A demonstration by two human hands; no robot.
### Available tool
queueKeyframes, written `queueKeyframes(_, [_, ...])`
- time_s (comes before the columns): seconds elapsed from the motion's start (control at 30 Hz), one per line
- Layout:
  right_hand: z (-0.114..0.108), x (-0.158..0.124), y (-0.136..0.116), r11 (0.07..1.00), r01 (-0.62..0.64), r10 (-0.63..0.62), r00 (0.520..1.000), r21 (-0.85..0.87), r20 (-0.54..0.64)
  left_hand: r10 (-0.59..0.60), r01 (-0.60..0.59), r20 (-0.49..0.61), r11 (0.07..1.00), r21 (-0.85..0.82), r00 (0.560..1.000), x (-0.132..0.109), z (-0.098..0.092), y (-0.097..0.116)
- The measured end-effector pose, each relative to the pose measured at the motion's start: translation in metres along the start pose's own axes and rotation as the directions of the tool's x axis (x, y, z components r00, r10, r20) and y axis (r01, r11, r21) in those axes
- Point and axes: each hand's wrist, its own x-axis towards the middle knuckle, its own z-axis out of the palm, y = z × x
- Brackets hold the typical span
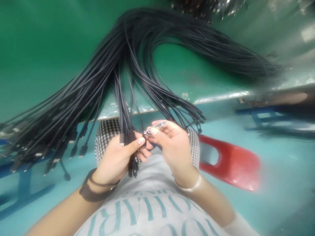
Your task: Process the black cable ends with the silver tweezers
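Cables (125, 121), thin and black, were bunched in the left hand (123, 149), its fingers closed around several, with plug ends (133, 168) sticking out below at about seven o'clock. Near that thumb's tip, one dark strand stood apart from the bunch. The right hand (172, 141), just beside at three o'clock, pinched a small shiny metal tool (156, 127), probably a nail clipper, between thumb and forefinger, its nose turned toward that strand. Whether the nose touched it, or had bitten on anything, could not be told.

The step in hand seemed to be fine work on one cable at a time, perhaps trimming. Judging by the pose, the next move called for a steady left pinch, the tool's nose lined up on the right spot, and a short squeeze that spared the neighbouring strands.

Farther out, the held bunch ran up toward twelve o'clock, over the edge of a green table (44, 42), into a big heap of cables (147, 24). From there, a wide fan of plugs (61, 141) hung at nine o'clock and a smaller group of ends (197, 114) at two. A red stool (241, 164) stood at four.
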Motion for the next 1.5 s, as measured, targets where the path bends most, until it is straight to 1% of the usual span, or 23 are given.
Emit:
queueKeyframes(0.17, [0.002, -0.001, -0.002, 0.999, -0.022, 0.02, 0.999, -0.045, -0.037, -0.01, 0.01, 0.011, 1.0, -0.024, 1.0, -0.001, 0.0, 0.0])
queueKeyframes(0.27, [0.002, -0.003, 0.0, 1.0, -0.008, 0.01, 0.998, 0.027, -0.06, -0.003, 0.004, 0.024, 0.999, -0.046, 1.0, 0.0, 0.001, -0.001])
queueKeyframes(0.37, [0.0, -0.006, 0.003, 0.995, 0.04, -0.036, 0.998, 0.097, -0.046, 0.005, 0.001, 0.062, 0.994, -0.105, 0.998, 0.001, 0.002, -0.003])
queueKeyframes(0.43, [-0.002, -0.008, 0.002, 0.996, 0.063, -0.06, 0.997, 0.068, -0.038, 0.02, -0.007, 0.086, 0.987, -0.158, 0.996, 0.001, 0.003, -0.005])
queueKeyframes(0.5, [-0.003, -0.01, 0.001, 0.996, 0.087, -0.086, 0.995, 0.013, -0.049, 0.041, -0.024, 0.088, 0.981, -0.191, 0.995, 0.002, 0.003, -0.007])
queueKeyframes(0.6, [-0.004, -0.012, -0.001, 0.992, 0.121, -0.122, 0.991, -0.02, -0.054, 0.066, -0.055, 0.061, 0.983, -0.173, 0.996, 0.005, 0.002, -0.011])
queueKeyframes(0.73, [-0.001, -0.013, -0.004, 0.995, 0.095, -0.095, 0.995, -0.009, -0.04, 0.078, -0.069, 0.053, 0.986, -0.151, 0.996, 0.01, -0.001, -0.014])
queueKeyframes(0.9, [0.0, -0.011, -0.006, 0.997, 0.07, -0.07, 0.997, -0.013, -0.015, 0.087, -0.067, 0.112, 0.983, -0.168, 0.99, 0.012, -0.004, -0.016])
queueKeyframes(1.03, [0.0, -0.009, -0.007, 0.998, 0.054, -0.054, 0.998, -0.02, -0.041, 0.085, -0.062, 0.114, 0.98, -0.191, 0.99, 0.013, -0.004, -0.017])
queueKeyframes(1.37, [0.002, -0.008, -0.008, 0.994, 0.08, -0.084, 0.995, -0.077, -0.05, 0.094, -0.062, 0.128, 0.971, -0.231, 0.987, 0.014, -0.006, -0.019])
queueKeyframes(1.5, [0.003, -0.008, -0.007, 0.993, 0.115, -0.116, 0.992, -0.04, -0.042, 0.103, -0.061, 0.149, 0.963, -0.263, 0.984, 0.014, -0.006, -0.019])
